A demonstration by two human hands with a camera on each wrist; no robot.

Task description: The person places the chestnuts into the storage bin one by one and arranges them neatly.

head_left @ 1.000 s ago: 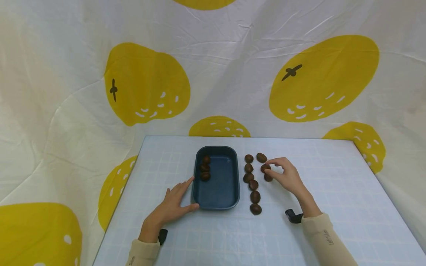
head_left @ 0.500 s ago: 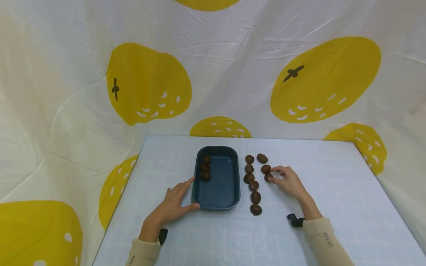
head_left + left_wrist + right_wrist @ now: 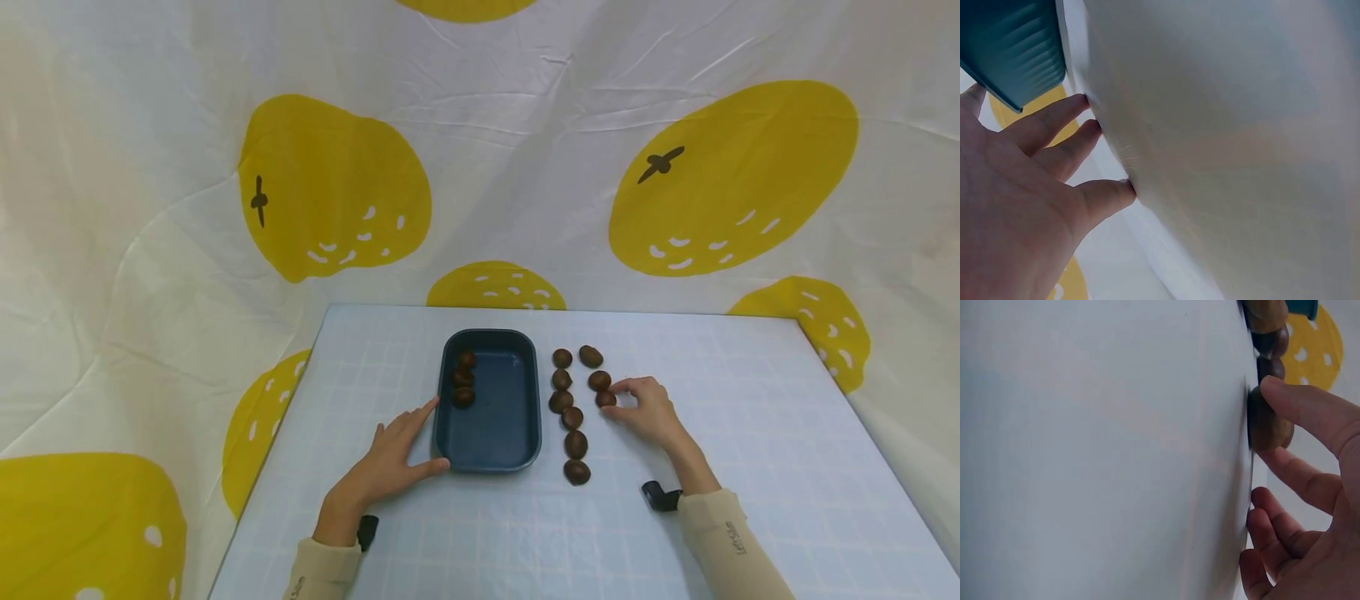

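A: And we're looking at a creased white cloth backdrop (image 3: 517, 192), filling the whole rear of the scene!

B: Covered in big, rounded yellow fruit prints (image 3: 735, 192), too. Two large ones dominate, each with a dark cross-shaped stem mark (image 3: 258, 202) and little white dashes.

A: There's one peeking over the far edge of the worktop, a flat pale-blue surface with a faint white grid (image 3: 795, 433)!

B: More on both flanks, and one cut off up top. Light's soft and diffuse, folk, with a gentle sheen on that cloth.
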